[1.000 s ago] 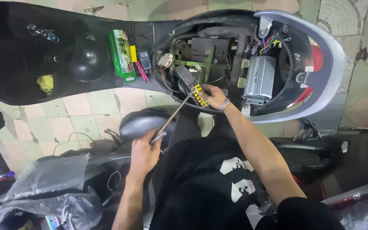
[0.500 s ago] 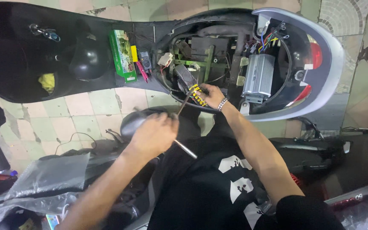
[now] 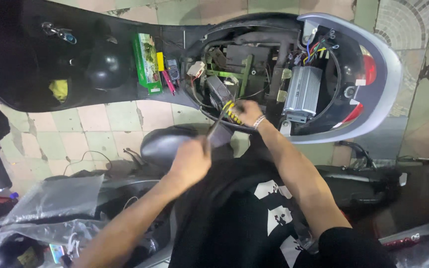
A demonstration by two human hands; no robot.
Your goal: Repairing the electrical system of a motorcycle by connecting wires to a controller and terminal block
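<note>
I am gripping a long screwdriver (image 3: 219,121): my left hand (image 3: 190,161) is wrapping its lower end, my right hand (image 3: 247,113) is pinching the yellow-black handle inside the open scooter bay (image 3: 254,69); keeping the shaft straight should prevent slipping.

Screwdriver (image 3: 227,115): yellow-black striped handle, thin metal shaft, tilted diagonal over open scooter bay, held both ends.

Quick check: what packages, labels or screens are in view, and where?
Green box: flat rectangular carton on the scooter's black floorboard, pictures on its face.
Small meter: dark handheld device right of the box, its screen too small to make out.
Clear plastic bag: crumpled, bottom left.
</note>
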